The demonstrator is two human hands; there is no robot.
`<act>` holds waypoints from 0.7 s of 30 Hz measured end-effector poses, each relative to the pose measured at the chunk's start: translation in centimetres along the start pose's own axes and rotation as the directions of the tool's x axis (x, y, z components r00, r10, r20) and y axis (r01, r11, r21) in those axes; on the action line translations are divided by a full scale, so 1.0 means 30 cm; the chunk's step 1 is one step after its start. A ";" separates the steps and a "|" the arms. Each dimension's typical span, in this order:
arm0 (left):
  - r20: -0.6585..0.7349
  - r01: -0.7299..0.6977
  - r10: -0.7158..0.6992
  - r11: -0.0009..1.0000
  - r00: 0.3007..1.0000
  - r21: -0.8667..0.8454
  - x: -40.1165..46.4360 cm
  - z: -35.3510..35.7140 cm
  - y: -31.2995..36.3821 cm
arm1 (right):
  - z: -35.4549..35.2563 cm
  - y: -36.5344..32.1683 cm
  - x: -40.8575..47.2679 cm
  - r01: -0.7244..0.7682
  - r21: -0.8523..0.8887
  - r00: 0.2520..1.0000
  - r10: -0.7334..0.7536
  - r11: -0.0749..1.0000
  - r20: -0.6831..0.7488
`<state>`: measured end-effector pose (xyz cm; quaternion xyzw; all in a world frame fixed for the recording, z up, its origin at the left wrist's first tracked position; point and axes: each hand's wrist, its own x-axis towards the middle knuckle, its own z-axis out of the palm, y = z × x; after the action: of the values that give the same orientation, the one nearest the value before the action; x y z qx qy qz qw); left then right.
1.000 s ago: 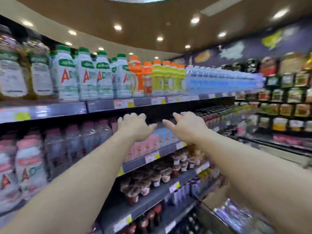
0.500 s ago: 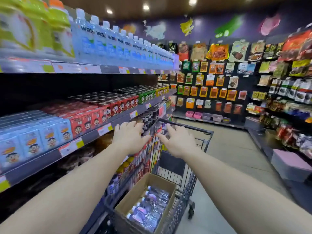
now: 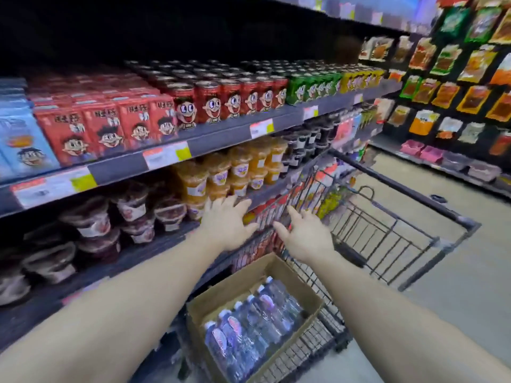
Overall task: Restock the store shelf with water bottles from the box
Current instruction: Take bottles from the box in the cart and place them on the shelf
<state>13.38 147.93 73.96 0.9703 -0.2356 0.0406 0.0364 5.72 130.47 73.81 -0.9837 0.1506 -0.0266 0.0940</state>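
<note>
In the head view, both arms are being held out forward over a wire shopping cart (image 3: 387, 230) that is standing in the aisle just beside the store shelf (image 3: 221, 134). The left hand (image 3: 225, 225) is being held with its fingers spread and straight, nothing being gripped; it is being seen in front of the shelf edge and the cart's near corner, and whether it is touching either cannot be told. The right hand (image 3: 304, 236) is likewise being held spread, thumb apart, nothing being pinched, over the cart's left rim.

A brown cardboard box (image 3: 282, 275) is being carried in the near end of the cart, below and between the two forearms. Water bottles (image 3: 249, 324) are being kept lying on their sides in rows inside it, caps toward the left.

On the shelf, red cartons (image 3: 105, 128) and red cans (image 3: 229, 98) with a cartoon face are being displayed at upper level, with green cans (image 3: 312, 87) further along. Orange cups (image 3: 237, 167) and dark red cups (image 3: 132, 214) are being stacked on the level beneath. Snack packets (image 3: 448, 87) are being hung on the far wall across the aisle.
</note>
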 end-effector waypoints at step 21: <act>0.481 0.539 -0.413 0.828 0.773 -0.156 -0.257 0.915 -0.131 | 1.128 0.104 0.063 0.107 0.197 0.578 -0.222 0.975 0.785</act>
<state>10.05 152.44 45.71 0.9668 0.0152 -0.2179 0.1324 9.35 132.96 40.05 -0.8915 -0.0018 0.4005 0.2115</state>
